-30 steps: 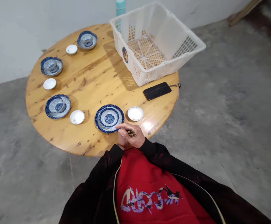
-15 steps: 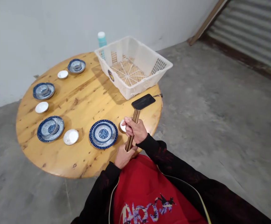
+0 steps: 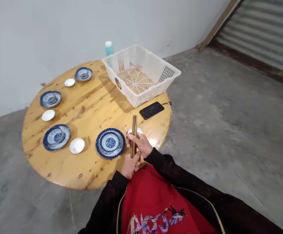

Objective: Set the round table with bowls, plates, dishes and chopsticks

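Observation:
A bundle of brown chopsticks (image 3: 134, 130) stands nearly upright between my hands at the table's near edge. My left hand (image 3: 131, 164) is closed round its lower end. Higher up, my right hand (image 3: 141, 143) grips the same bundle with fingers and thumb. Behind the right hand a small white dish (image 3: 136, 130) is partly hidden. Just left of my hands lies a blue-and-white plate (image 3: 98, 146) with a patterned bowl (image 3: 110, 142) on it.
Three more blue-patterned plate and bowl settings, such as the near-left plate (image 3: 49, 144), line the round wooden table (image 3: 83, 110), with white dishes (image 3: 77, 146) between. A white plastic basket (image 3: 129, 92), a black phone (image 3: 151, 110) and a turquoise bottle (image 3: 109, 48) stand toward the back right.
The chopstick bundle has swung from leaning right to nearly upright, its top moving left. Both hands still hold it. The whole view has shifted slightly, with the table lower and further right.

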Demonstrator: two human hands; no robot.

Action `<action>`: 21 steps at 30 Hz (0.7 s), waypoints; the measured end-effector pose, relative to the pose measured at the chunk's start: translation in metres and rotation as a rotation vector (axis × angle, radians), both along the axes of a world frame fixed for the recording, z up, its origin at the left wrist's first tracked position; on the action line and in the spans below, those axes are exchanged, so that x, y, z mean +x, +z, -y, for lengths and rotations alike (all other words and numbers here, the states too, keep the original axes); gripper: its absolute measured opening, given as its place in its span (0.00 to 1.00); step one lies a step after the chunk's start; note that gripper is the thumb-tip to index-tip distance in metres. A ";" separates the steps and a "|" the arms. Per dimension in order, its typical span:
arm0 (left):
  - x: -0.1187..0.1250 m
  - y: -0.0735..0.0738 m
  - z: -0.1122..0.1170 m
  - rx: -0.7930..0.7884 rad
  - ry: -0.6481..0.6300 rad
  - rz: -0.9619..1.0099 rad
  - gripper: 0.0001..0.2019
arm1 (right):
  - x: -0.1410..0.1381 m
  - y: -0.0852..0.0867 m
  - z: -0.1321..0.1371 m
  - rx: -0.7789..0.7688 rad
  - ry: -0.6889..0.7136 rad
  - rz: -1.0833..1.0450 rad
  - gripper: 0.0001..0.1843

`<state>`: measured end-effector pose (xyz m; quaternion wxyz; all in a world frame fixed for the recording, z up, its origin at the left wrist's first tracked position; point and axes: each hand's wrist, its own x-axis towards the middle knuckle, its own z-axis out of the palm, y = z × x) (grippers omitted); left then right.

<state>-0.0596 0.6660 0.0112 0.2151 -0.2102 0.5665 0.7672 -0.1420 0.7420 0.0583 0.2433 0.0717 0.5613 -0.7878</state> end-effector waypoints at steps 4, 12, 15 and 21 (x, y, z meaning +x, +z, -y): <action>0.001 -0.002 0.003 0.102 -0.013 0.006 0.30 | 0.019 -0.014 -0.003 -0.017 0.089 0.000 0.29; 0.002 -0.011 0.013 0.413 -0.168 0.057 0.32 | 0.035 -0.030 -0.017 -0.021 0.147 -0.014 0.27; 0.002 -0.010 0.014 0.479 -0.219 0.093 0.32 | 0.040 -0.029 -0.018 -0.014 0.068 0.015 0.27; 0.004 0.007 0.005 0.399 -0.187 0.100 0.29 | 0.047 -0.036 -0.025 -0.065 -0.154 0.128 0.29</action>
